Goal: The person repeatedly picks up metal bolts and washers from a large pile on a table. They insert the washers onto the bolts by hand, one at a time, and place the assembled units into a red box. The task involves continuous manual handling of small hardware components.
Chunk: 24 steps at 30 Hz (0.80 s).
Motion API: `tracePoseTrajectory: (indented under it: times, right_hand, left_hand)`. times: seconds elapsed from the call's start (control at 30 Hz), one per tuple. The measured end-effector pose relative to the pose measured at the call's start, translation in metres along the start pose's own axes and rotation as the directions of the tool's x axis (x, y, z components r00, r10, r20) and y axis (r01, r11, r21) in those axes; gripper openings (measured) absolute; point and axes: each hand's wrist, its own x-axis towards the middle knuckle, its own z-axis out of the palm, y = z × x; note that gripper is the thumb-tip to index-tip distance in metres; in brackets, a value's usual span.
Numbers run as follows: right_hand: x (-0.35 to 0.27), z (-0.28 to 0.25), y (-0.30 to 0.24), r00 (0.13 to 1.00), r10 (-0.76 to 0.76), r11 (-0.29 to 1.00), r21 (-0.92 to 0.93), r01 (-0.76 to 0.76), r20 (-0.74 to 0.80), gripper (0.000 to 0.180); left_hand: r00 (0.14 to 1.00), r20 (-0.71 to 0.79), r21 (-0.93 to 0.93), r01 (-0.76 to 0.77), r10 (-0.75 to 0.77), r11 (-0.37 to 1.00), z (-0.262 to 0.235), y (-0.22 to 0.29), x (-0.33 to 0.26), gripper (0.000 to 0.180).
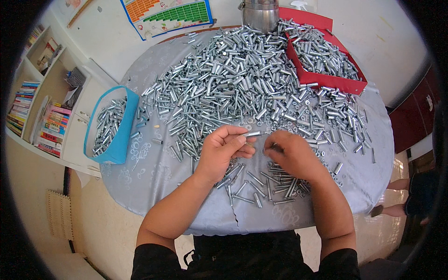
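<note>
My left hand (219,151) pinches a shiny metal sleeve (253,133) between thumb and fingers, its end pointing right. Close beside that end is my right hand (294,154), fingers bent together and the back of the hand upward; whatever they grip is hidden. Beyond both hands spreads a large heap of silvery sleeves and bolts (219,79). Small nuts and washers (289,125) lie scattered along the heap's near side. Loose long bolts (275,186) rest on the cloth between my forearms, some under my right wrist.
A blue fabric bin (122,135) with metal parts stands at the left. At the back right, a red box (331,83) holds more sleeves, next to a steel container (260,16). A grey cloth covers the round table (163,205). Someone's legs (394,210) show at the right.
</note>
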Motion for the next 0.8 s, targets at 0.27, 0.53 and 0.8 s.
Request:
tracePoseTrajectory:
  times: [0.27, 0.53, 0.8]
  right_hand:
    - [0.004, 0.005, 0.003, 0.948, 0.205, 0.851, 0.522, -0.049, -0.245, 0.013]
    - [0.004, 0.005, -0.001, 0.955, 0.160, 0.899, 0.437, -0.036, -0.251, 0.016]
    - [0.003, 0.000, 0.000, 0.973, 0.193, 0.906, 0.405, -0.126, -0.128, 0.016]
  left_hand:
    - [1.000, -0.002, 0.025, 0.012, -0.012, 1.000, 0.001, 0.000, 0.001, 0.019]
    - [1.000, 0.016, 0.020, 0.017, -0.017, 1.000, 0.002, -0.001, 0.000, 0.018]
    - [0.999, 0.042, 0.057, -0.021, 0.018, 0.998, 0.002, -0.001, -0.001, 0.019]
